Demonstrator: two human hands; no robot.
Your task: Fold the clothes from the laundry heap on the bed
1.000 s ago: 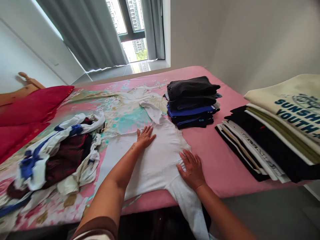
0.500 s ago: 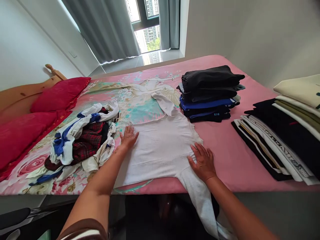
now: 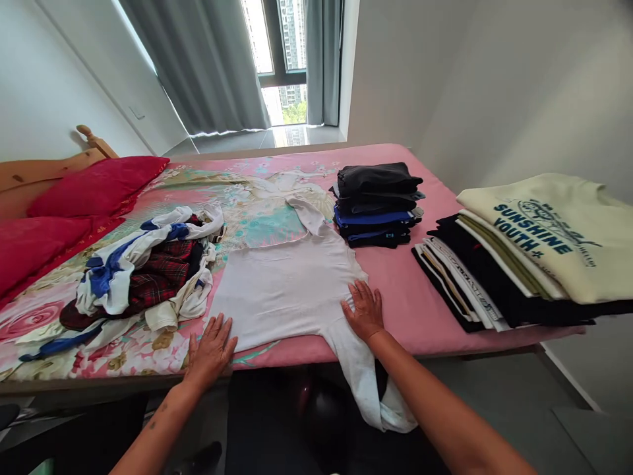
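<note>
A white long-sleeved shirt (image 3: 281,284) lies spread out on the bed, its hem to the left and its neckline to the right. One sleeve stretches away toward the window; the near sleeve hangs over the bed's front edge. My left hand (image 3: 211,349) rests flat with fingers spread at the shirt's near hem corner. On the shirt's near shoulder, by the neckline, my right hand (image 3: 364,310) lies palm down with its fingers apart. Neither hand grips the cloth.
Left of the shirt is a heap of crumpled clothes (image 3: 148,264), with red pillows (image 3: 93,185) behind. A folded dark stack (image 3: 378,204) stands beyond my right hand. Farther right are more folded clothes, topped by a cream shirt (image 3: 544,231). The pink bed sheet (image 3: 395,290) ends at the front edge.
My left hand has slid from the shirt's far hem corner to the near one. My right hand stays at the shoulder. The view has swung right, showing more of the cream shirt.
</note>
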